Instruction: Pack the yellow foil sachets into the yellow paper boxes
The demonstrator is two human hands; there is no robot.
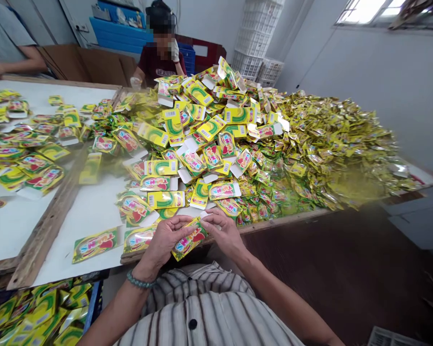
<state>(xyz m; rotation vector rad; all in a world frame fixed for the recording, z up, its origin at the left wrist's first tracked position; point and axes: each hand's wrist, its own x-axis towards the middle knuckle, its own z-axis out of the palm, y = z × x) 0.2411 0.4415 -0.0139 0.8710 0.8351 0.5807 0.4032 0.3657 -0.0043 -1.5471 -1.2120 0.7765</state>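
Striped shirt (202,312) is nearest your camera | your left hand (163,239) and right hand (226,236) pinch a small carton (188,244) in their fingers (177,222) | squeeze lightly, edges square, so it likely won't crease | carton tilts between your hands at the table's (99,206) front edge, yellow-green with colourful lettering

Cartons (211,127) heap on the table (90,211), left of piled sachets (328,144).

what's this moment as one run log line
left hand: holds yellow-green flat card box; right hand: at its white flap; ahead: similar boxes, piled
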